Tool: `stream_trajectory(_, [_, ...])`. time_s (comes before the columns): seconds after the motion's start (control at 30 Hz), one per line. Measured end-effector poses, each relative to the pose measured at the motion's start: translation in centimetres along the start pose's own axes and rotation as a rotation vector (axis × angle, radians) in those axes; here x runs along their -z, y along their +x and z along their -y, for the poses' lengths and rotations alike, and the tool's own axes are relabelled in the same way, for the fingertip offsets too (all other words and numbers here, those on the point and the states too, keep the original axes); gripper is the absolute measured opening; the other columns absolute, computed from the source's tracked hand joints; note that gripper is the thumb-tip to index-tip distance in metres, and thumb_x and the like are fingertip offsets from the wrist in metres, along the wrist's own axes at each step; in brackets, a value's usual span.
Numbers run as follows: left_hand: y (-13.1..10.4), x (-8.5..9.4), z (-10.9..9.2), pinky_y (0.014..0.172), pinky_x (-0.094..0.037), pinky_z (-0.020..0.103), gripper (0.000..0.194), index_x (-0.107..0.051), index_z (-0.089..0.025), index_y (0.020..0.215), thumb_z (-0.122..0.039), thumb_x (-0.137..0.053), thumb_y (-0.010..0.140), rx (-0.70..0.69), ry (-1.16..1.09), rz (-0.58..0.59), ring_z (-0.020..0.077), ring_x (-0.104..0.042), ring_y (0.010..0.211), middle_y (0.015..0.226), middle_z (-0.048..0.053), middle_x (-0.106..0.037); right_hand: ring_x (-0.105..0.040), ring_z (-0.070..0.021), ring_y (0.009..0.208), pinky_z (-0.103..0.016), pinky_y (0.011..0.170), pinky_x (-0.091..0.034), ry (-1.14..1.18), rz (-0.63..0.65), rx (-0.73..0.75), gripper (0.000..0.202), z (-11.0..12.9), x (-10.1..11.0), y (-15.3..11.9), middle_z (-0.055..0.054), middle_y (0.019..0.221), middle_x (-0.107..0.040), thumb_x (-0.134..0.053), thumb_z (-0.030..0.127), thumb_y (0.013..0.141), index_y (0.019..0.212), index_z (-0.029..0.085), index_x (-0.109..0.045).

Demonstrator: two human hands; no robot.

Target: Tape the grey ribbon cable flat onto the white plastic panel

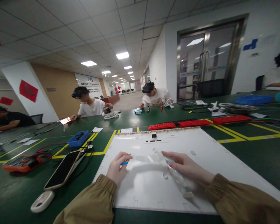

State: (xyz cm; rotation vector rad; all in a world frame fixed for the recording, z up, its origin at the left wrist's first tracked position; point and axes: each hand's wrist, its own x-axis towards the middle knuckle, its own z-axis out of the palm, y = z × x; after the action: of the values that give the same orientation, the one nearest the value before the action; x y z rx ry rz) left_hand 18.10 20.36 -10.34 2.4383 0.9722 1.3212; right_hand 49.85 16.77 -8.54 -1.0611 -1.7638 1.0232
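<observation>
A large white panel (135, 193) lies before me on the green table, with small black parts (154, 140) near its far edge. Above the panel, my left hand (118, 168) is closed in a pinch around a small blue item (124, 163), perhaps a tool or a tab; most of it is hidden. My right hand (188, 165) grips a crumpled piece of clear plastic film (177, 175), which hangs down toward the panel. A thin transparent strip (142, 158) appears to stretch between both hands, though blur hides its exact ends.
Left of the panel are a phone (63, 169), a white oval object (42, 201), an orange multimeter (23, 163) and a blue tray (78, 138). Red strips (193, 123) lie beyond its far edge. Co-workers (154, 95) sit across the table.
</observation>
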Motion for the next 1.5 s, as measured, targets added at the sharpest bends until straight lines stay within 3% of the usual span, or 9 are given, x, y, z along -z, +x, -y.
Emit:
stream_trajectory(0.1, [-0.1,0.0,-0.1,0.084,-0.047,0.028,0.030,-0.062,-0.020,0.097,-0.004,-0.042,0.082,0.008,-0.006,0.048,0.0159,-0.056,0.097,0.100,0.006,-0.057,-0.050,-0.0286,0.118,-0.046,0.099,-0.039,-0.223,0.023,0.073,0.049,0.3,0.3,-0.3,-0.010,0.129,-0.054,-0.059,0.025,0.078,0.127,0.020,-0.056])
stream_trajectory(0.23, [-0.2,-0.1,0.2,0.087,-0.046,0.030,0.035,-0.061,-0.021,0.100,-0.001,-0.041,0.079,-0.009,0.003,0.132,0.0169,-0.055,0.100,0.103,0.007,-0.056,-0.057,-0.0256,0.103,-0.042,0.092,-0.043,-0.469,0.113,0.205,0.051,-0.5,0.5,-0.3,-0.011,0.115,-0.061,-0.057,0.022,0.078,0.129,0.019,-0.053])
stream_trajectory(0.43, [-0.3,-0.2,0.9,0.090,-0.046,0.034,0.031,-0.061,-0.020,0.100,-0.005,-0.041,0.083,0.015,0.051,0.231,0.0182,-0.054,0.102,0.104,0.008,-0.055,-0.058,-0.0200,0.090,-0.032,0.084,-0.044,-0.541,0.077,0.175,0.057,-1.5,0.2,0.1,-0.007,0.099,-0.063,-0.053,0.019,0.080,0.136,0.021,-0.044])
stream_trajectory(0.53, [-0.3,-0.2,1.0,0.087,-0.047,0.032,0.034,-0.061,-0.019,0.100,-0.002,-0.040,0.080,0.027,0.041,0.256,0.0177,-0.055,0.100,0.104,0.009,-0.055,-0.058,-0.0199,0.090,-0.031,0.083,-0.042,-0.606,0.053,0.181,0.056,-1.4,0.2,0.1,-0.007,0.101,-0.063,-0.049,0.018,0.084,0.138,0.020,-0.040])
stream_trajectory(0.67, [-0.3,-0.4,0.8,0.083,-0.049,0.031,0.038,-0.062,-0.018,0.100,0.001,-0.040,0.076,0.016,0.034,0.272,0.0170,-0.056,0.097,0.104,0.009,-0.055,-0.057,-0.0210,0.086,-0.030,0.076,-0.042,-0.784,0.040,0.167,0.027,-0.7,0.0,0.1,-0.008,0.092,-0.064,-0.044,0.017,0.086,0.107,0.017,-0.062])
stream_trajectory(0.77, [-0.3,-0.4,0.7,0.081,-0.050,0.030,0.037,-0.062,-0.018,0.098,0.000,-0.040,0.076,0.000,0.036,0.264,0.0171,-0.057,0.096,0.102,0.009,-0.056,-0.056,-0.0202,0.078,-0.029,0.069,-0.040,-0.927,0.038,0.180,0.017,-0.3,-0.3,0.1,-0.007,0.081,-0.063,-0.044,0.013,0.086,0.086,0.016,-0.061])
stream_trajectory(0.93, [-0.2,-0.6,0.9,0.080,-0.051,0.033,0.032,-0.064,-0.020,0.098,-0.005,-0.041,0.082,-0.026,0.058,0.257,0.0187,-0.058,0.094,0.101,0.011,-0.058,-0.054,-0.0179,0.071,-0.030,0.069,-0.038,-1.092,0.055,0.360,0.018,-0.3,-0.8,0.2,-0.004,0.077,-0.062,-0.046,0.003,0.084,0.075,0.016,-0.056])
stream_trajectory(1.2, [-0.5,-0.9,1.4,0.081,-0.053,0.035,0.032,-0.066,-0.022,0.104,-0.010,-0.045,0.085,-0.015,0.097,0.233,0.0189,-0.059,0.091,0.114,0.013,-0.056,-0.051,-0.0167,0.074,-0.029,0.069,-0.035,-1.223,0.041,0.605,0.017,-0.7,-1.0,0.2,-0.004,0.084,-0.060,-0.049,0.001,0.083,0.076,0.016,-0.054])
stream_trajectory(1.5, [-0.4,-0.7,0.6,0.079,-0.056,0.031,0.033,-0.061,-0.021,0.115,-0.021,-0.056,0.083,-0.065,0.184,0.244,0.0197,-0.059,0.095,0.124,0.013,-0.051,-0.051,-0.0176,0.076,-0.030,0.070,-0.036,-1.081,-0.117,0.619,0.020,-1.0,-1.0,0.1,-0.006,0.083,-0.059,-0.042,0.000,0.082,0.078,0.016,-0.053])
